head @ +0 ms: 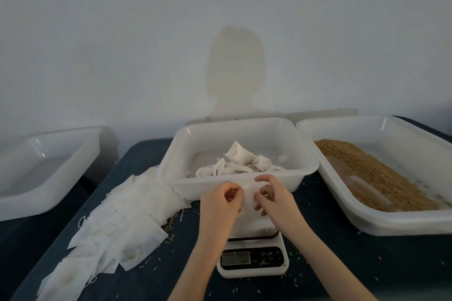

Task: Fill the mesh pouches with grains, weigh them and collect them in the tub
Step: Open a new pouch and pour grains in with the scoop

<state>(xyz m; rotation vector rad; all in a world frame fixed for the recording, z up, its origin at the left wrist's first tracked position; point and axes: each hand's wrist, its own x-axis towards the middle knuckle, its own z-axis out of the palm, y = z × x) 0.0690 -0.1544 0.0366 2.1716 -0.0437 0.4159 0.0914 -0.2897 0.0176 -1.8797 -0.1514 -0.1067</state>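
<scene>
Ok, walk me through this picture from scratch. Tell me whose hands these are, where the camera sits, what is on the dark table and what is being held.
There is no machine here. A person works with two bare hands, and the single picture comes from a wide-angle camera worn on their head, looking forward and down.

The left hand and the right hand both pinch a white mesh pouch between them, just above a small white kitchen scale.

On the dark table: behind the hands stands the middle tub, with several pouches already inside. To the right is the grain tub, holding brown grains. To the left a spread of flat empty pouches lies on the table, and further left stands another white tub; its contents are unclear. Loose grains are scattered around the scale.
</scene>
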